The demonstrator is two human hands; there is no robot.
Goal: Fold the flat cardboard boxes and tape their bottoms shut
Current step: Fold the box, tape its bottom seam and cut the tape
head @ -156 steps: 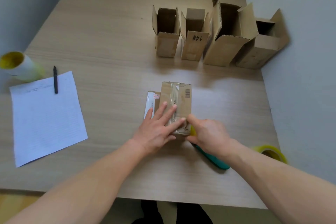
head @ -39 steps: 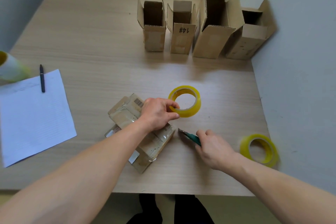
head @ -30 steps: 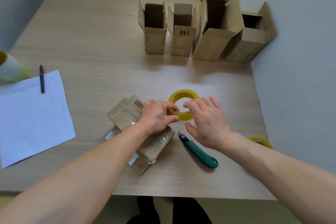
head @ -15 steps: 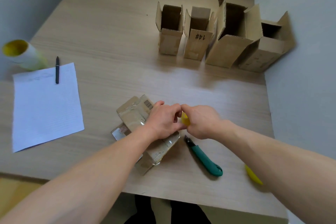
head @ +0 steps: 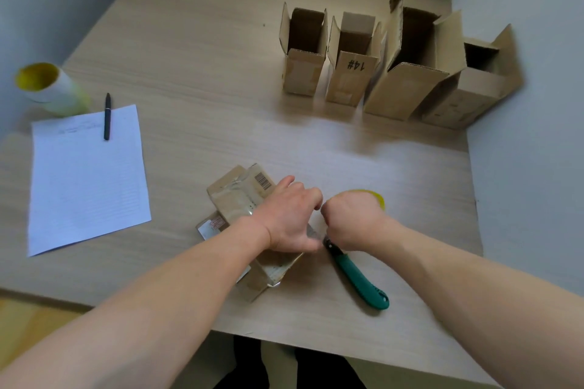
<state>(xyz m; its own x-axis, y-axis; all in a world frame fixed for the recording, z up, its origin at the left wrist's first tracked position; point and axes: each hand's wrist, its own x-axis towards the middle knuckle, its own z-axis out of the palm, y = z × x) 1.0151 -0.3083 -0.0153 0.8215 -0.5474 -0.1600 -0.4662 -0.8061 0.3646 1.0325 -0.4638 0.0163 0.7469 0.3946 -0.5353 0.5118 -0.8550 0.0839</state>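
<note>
Reading "14#", one upright box stands afar; left hand presses the barcoded box, right hand's grip encloses yellow tape.

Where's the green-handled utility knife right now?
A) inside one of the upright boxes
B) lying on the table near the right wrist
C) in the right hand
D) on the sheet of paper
B: the utility knife lies loose on the table, just below the right hand, which is on the yellow tape roll instead.

Wooden table; on it: boxes, paper, knife, tape.
</note>
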